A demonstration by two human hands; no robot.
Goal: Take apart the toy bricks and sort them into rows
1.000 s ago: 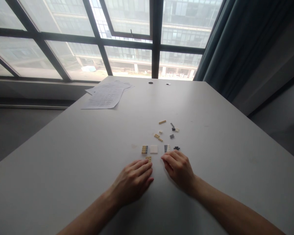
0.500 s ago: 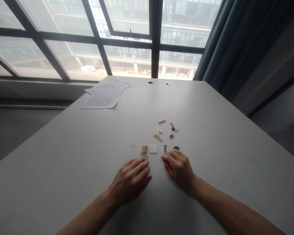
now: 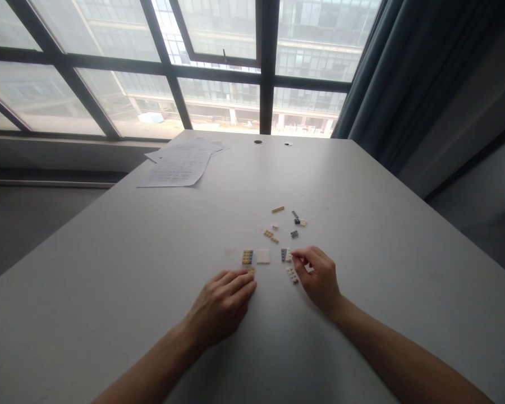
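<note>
My left hand (image 3: 226,300) lies palm down with fingers stretched out, their tips over a small tan plate (image 3: 251,271) that they partly cover. Just beyond it are a tan and blue-grey studded piece (image 3: 247,257) and a smooth white square tile (image 3: 263,256). My right hand (image 3: 320,275) has thumb and forefinger pinched at the right edge of a white wedge plate (image 3: 289,255), which stands against a grey wedge plate (image 3: 283,255). A white studded plate (image 3: 292,275) lies beside the right thumb.
Farther back are several loose toy bricks: a long tan one (image 3: 278,209), tan plates (image 3: 268,233), a grey piece (image 3: 294,234) and a black piece with a white one (image 3: 303,223). Papers (image 3: 177,168) lie on the white table (image 3: 362,235) at far left.
My right hand has shifted rightward, uncovering the white studded plate and hiding the black piece seen earlier behind it. The left hand has drawn back slightly, its thumb no longer showing.
</note>
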